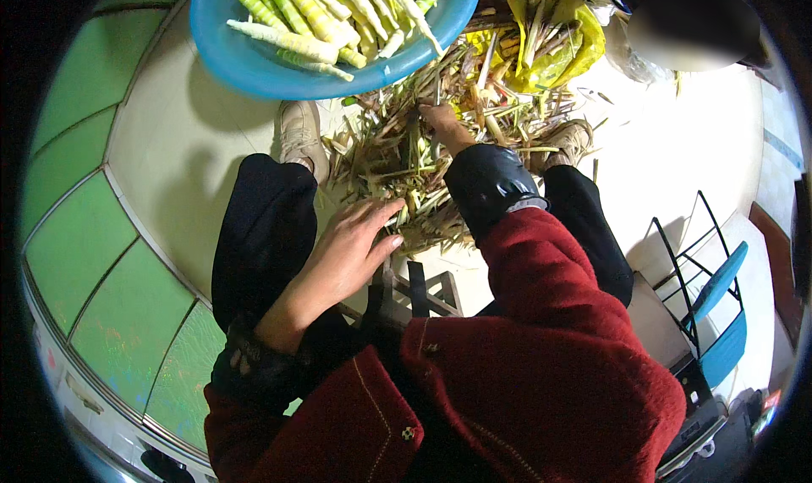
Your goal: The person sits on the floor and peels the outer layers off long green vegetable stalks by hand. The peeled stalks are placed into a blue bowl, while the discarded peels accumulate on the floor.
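Observation:
My left hand (355, 248) is over the near edge of a heap of bamboo shoot husks (393, 147), fingers apart, with nothing seen in its grip. Farther out, my right hand (444, 122) is closed round what looks like a knife (437, 89), whose narrow blade points away from me over the husks. Part of that tool is hidden by the fingers. Beyond both hands stands a blue plastic basin (254, 70) holding many peeled, pale green bamboo shoots (317, 20).
A yellow plastic bag (590, 32) with husks lies at the back right. Shoes stand on both sides of the heap. A folding chair with a blue seat (720, 280) is at the right, green cabinet doors (82, 242) line the left, and a wooden stool frame (447, 292) is below the hands.

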{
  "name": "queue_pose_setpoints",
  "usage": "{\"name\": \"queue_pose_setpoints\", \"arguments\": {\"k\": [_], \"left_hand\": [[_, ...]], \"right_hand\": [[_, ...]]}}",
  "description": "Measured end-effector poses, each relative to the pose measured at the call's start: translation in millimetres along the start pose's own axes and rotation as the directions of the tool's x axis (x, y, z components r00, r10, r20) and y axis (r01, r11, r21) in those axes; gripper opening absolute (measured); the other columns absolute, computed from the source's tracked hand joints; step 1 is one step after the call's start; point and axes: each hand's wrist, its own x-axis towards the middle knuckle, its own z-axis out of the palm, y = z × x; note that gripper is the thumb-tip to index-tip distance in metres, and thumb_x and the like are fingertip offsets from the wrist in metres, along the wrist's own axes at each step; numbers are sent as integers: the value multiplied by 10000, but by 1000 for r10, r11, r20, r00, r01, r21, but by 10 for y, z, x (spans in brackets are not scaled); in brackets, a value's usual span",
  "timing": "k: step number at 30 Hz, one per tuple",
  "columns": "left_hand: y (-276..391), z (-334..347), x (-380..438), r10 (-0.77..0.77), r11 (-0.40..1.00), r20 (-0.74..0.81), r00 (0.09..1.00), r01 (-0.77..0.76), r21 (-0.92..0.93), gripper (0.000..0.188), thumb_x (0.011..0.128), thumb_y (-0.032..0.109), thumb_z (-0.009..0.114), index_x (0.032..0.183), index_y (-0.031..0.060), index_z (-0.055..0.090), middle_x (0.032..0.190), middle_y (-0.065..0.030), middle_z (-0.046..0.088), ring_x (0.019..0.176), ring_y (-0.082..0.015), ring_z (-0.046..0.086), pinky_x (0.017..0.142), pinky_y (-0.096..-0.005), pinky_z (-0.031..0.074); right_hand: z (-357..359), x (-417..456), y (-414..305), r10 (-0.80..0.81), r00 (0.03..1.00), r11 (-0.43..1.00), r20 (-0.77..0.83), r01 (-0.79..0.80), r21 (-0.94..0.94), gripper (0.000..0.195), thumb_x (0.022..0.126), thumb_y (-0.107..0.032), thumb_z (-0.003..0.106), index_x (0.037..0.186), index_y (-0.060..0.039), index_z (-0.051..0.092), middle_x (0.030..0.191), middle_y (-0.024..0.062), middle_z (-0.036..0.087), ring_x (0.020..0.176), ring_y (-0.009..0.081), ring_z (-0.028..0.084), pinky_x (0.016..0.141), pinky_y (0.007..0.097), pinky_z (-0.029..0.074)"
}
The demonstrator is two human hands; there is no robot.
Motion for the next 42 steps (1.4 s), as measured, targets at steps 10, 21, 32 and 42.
{"name": "queue_pose_setpoints", "arguments": {"k": [10,21,32,42], "left_hand": [[-129,133,44,-22,993,-103,994,33,113,328,833,173,492,1134,44,484,1064,-180,539,998,-328,507,841,-377,407],[110,633,223,-247,801,-239,939,58,-596,232,850,202,530,944,1,599,780,-21,605,692,-91,529,643,-221,416],[464,1111,-389,-221,906,-181,958,133,-401,273,806,221,532,717,-28,599,572,-15,508,528,-113,435,520,-289,364],[526,1311,-525,-114,981,-186,976,81,-175,246,851,175,487,810,-28,619,644,0,511,605,-71,437,545,-241,361]], "right_hand": [[-523,-1093,-246,-45,999,901,27,28,432,109,700,-60,631,638,-60,541,532,-5,484,447,81,437,409,244,340],[-839,-3204,-241,-597,750,797,286,595,105,82,723,-63,604,737,-64,524,642,-25,518,574,64,460,530,224,381],[-974,-3435,415,-836,539,397,106,727,-560,148,768,-144,461,746,-14,525,655,227,559,645,395,558,574,469,433],[-985,-3343,529,-789,607,353,101,581,-734,137,738,-122,482,773,-12,556,703,184,605,678,325,611,587,421,482]]}}
